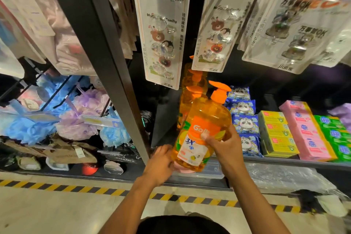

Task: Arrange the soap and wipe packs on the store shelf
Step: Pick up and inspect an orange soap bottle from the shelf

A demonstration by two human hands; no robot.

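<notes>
An orange liquid-soap pump bottle (205, 125) is tilted in front of the shelf edge (284, 162). My right hand (226, 146) grips its front, thumb across the label. My left hand (161, 163) cups its bottom from the left. More orange pump bottles (192, 89) stand behind it on the shelf. Blue panda wipe packs (244, 120) sit in a row to the right, then yellow (275, 133), pink (307, 131) and green soap boxes (336, 137).
A black upright post (106, 49) divides the shelving. Hook packs (161, 34) hang above the bottles. Bath sponges (76, 116) fill the left bay. Clear plastic wrap (284, 176) lies below the shelf. Yellow-black tape (76, 188) runs along the floor.
</notes>
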